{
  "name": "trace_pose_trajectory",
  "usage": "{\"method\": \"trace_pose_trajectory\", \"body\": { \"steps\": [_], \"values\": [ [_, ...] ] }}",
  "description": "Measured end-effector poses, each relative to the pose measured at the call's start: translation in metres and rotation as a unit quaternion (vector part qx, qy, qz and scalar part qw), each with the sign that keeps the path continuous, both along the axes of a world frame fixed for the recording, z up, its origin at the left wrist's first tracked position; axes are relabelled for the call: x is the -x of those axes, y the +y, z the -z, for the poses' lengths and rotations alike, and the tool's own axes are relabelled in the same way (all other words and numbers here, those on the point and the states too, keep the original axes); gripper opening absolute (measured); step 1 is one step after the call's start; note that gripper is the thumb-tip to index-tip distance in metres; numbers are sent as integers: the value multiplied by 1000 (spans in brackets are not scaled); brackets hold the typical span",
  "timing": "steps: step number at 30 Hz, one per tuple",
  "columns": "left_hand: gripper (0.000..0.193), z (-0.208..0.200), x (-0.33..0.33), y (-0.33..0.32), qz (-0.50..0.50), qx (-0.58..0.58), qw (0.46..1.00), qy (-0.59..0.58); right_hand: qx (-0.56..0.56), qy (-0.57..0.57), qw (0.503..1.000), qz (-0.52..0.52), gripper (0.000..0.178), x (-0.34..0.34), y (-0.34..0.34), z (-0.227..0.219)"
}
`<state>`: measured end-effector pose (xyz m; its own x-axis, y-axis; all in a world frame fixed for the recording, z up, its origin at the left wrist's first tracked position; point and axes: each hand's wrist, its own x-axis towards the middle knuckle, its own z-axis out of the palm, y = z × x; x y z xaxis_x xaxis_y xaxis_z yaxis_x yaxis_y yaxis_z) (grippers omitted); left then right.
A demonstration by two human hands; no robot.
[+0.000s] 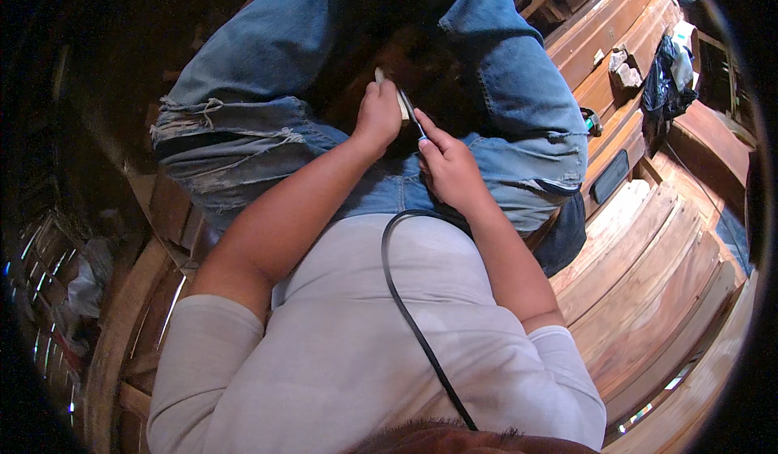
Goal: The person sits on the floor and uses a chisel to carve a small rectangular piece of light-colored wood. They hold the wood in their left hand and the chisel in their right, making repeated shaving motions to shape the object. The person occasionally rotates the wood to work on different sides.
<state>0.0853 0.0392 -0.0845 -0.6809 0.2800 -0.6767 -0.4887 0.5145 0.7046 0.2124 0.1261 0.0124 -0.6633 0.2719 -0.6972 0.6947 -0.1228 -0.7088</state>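
My left hand [381, 116] is closed around a pale, narrow piece [379, 74], perhaps wood, whose end pokes out above the fingers. More of its light surface shows between my two hands. In my right hand [450, 164] is a slim knife [411, 113], gripped by its handle, with the forefinger stretched along it. The dark blade slants up and left, lying against or very close to the pale piece. Both hands are over the shaded gap between my bent, jeans-covered legs; I cannot tell exactly where the edge touches.
Wooden planks [640, 292] stretch along the right. A dark phone-like slab [609, 177] lies there, with a black plastic bag [666, 77] and a crumpled white thing [625, 70] farther off. A black cable [397, 288] loops over my shirt. The left side is dim.
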Motion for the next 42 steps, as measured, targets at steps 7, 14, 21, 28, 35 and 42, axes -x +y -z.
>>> {"method": "trace_pose_trajectory", "body": {
  "steps": [7,14,21,28,35,42],
  "values": [
    [54,17,-1,0,-20,-13,1000,-7,-273,191,941,-60,49,2,-6,56],
    [47,9,6,-4,-19,-35,999,9,5,12,1000,14,49,9,3,8],
    [51,11,4,-1,-20,-39,999,-11,26,-35,999,20,50,-3,2,-15],
    [51,12,1,0,-9,-28,999,13,27,-35,999,17,49,2,3,-12],
    [51,16,3,4,1,-17,1000,18,-103,19,994,-42,48,2,2,3],
    [48,11,5,-3,37,-10,998,51,-194,86,976,-58,49,17,8,33]
  ]
}}
